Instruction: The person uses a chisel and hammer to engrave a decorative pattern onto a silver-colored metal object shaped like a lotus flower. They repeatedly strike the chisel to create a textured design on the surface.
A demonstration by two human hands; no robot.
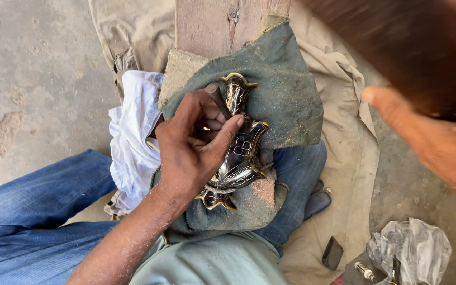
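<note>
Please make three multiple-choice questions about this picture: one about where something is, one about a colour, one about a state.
1. Where does the metal ornament lie?
A. on the green cloth
B. on the bare concrete floor
C. inside the plastic bag

2. What colour is the crumpled cloth beside the left hand?
A. red
B. white
C. black

3. What is the left hand doing?
A. resting flat and empty
B. gripping a thin tool against the ornament
C. lifting the ornament in the air

Answers: 1 A, the green cloth lies under the ornament. 2 B, it is plainly white. 3 B, the fingers close around the tool, whose end touches the ornament.
</note>
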